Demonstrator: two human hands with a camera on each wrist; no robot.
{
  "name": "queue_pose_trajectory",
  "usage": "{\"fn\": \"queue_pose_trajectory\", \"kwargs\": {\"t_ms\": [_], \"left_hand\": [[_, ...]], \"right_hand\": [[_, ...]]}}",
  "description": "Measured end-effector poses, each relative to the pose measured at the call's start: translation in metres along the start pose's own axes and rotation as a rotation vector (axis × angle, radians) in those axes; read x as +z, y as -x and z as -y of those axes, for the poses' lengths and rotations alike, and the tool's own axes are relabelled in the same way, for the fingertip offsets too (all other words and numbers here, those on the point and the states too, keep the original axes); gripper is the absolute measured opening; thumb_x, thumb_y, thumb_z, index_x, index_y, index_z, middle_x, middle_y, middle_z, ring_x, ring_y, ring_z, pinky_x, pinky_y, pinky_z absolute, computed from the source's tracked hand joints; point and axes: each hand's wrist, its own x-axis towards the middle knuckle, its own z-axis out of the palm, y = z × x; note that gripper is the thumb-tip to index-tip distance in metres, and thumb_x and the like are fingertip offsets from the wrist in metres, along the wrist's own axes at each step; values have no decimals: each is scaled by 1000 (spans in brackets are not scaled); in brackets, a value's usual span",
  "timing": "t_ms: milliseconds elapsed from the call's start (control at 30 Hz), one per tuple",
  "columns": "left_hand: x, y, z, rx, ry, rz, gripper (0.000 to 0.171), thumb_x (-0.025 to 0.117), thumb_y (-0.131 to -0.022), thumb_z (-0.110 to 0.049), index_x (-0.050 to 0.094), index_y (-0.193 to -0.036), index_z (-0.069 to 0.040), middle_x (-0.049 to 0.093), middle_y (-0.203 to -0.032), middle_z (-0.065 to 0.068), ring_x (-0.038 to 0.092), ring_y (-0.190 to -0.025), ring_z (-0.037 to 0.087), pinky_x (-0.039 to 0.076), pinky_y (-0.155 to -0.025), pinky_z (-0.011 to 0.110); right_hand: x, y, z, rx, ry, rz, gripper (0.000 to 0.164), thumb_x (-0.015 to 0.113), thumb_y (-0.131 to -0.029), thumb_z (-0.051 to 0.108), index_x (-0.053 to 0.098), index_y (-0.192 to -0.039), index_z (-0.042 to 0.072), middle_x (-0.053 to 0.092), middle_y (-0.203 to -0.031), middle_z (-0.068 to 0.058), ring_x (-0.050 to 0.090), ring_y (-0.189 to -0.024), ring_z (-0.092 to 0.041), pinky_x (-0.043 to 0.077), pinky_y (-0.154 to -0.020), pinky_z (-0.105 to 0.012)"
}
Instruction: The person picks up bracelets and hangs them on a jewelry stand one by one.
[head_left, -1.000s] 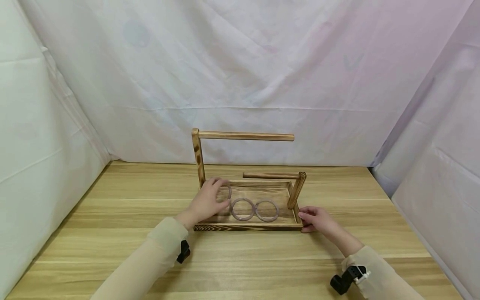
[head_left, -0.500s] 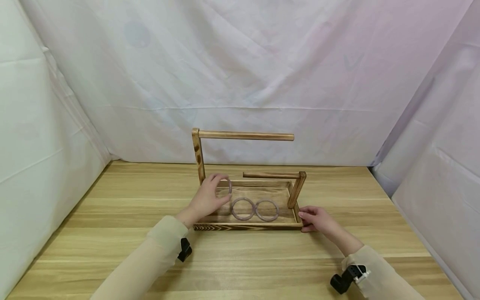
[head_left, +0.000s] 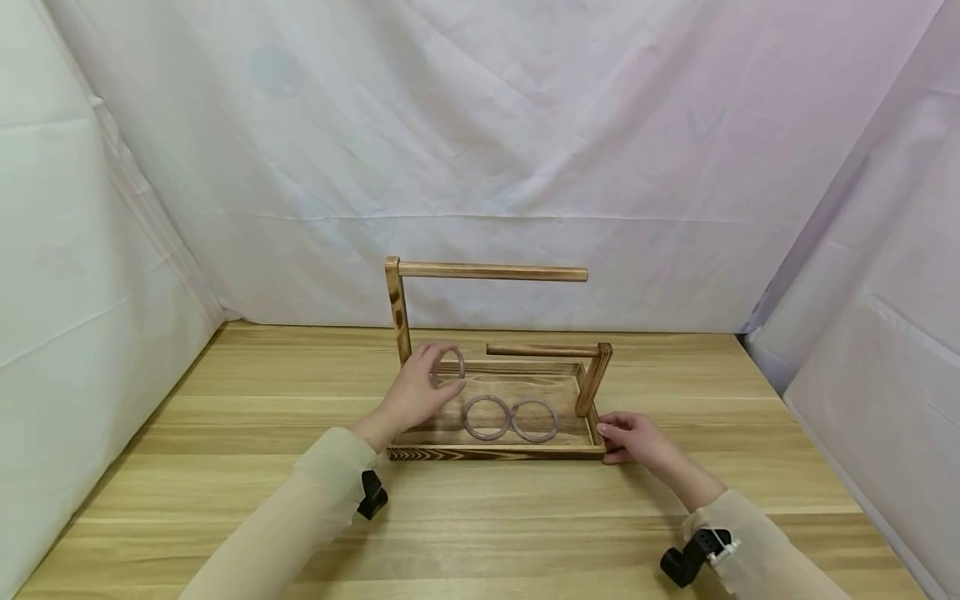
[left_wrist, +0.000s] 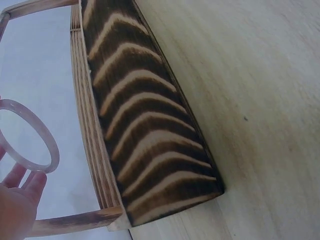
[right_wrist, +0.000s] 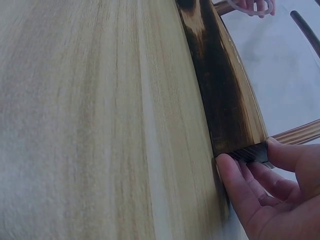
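Note:
A pale purple bangle [head_left: 462, 364] stands upright, raised over the left part of a wooden stand's tray [head_left: 495, 453]. My left hand [head_left: 418, 390] pinches it between thumb and fingers; in the left wrist view the bangle [left_wrist: 46, 134] shows as a full ring above the fingertips. Side by side inside the tray lie two more bangles, a left one [head_left: 486, 438] and a right one [head_left: 535, 441]. At the tray's front right corner, my right hand [head_left: 633, 438] grips the wood. Its thumb [right_wrist: 285, 152] is on the rim and the fingers are against the end face.
From the stand's left post [head_left: 397, 308] a long bar [head_left: 491, 272] runs rightward above the tray. A shorter, lower bar [head_left: 536, 351] reaches leftward from the right post [head_left: 594, 382]. Both bars have a free end. A white cloth [head_left: 480, 150] hangs behind the wooden table [head_left: 480, 525].
The left hand has lifted its bangle a little, away from the tray floor, and turned it more toward the head camera. The right hand and the two lying bangles have stayed put.

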Motion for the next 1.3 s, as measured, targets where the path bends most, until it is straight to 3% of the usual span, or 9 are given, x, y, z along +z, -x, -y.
{"fn": "queue_pose_trajectory", "kwargs": {"t_ms": [233, 533, 700, 1300], "left_hand": [[-2, -1, -3, -22, 78, 4, 56, 67, -86, -25, 45, -135, -9, 45, -134, 16, 49, -116, 35, 45, -94, 51], [-4, -3, -8, 4, 76, -18, 54, 66, -87, -24, 45, -135, -11, 48, -128, 13, 50, -105, 29, 46, -89, 48], [-3, -6, -9, 20, 82, -35, 52, 66, -87, -23, 47, -134, -13, 50, -116, 10, 48, -96, 26, 45, -85, 44], [-2, -7, -13, 36, 128, -42, 53, 66, -87, -22, 46, -135, -11, 48, -126, 12, 48, -119, 28, 41, -104, 43]], "right_hand": [[-1, 1, 0, -8, 4, 4, 47, 46, -98, 14, 37, -131, -18, 57, -98, -15, 57, -79, -14, 58, -70, -32], [-1, 0, -1, -6, -11, 0, 46, 46, -98, 13, 37, -131, -18, 56, -98, -14, 56, -80, -13, 58, -70, -30], [-2, 0, -1, -10, -8, 2, 47, 46, -98, 14, 36, -131, -18, 55, -96, -13, 55, -80, -14, 58, -70, -31], [-2, 0, 0, 5, -24, 12, 43, 47, -98, 13, 40, -129, -17, 56, -91, -9, 56, -78, -13, 57, -70, -29]]}}
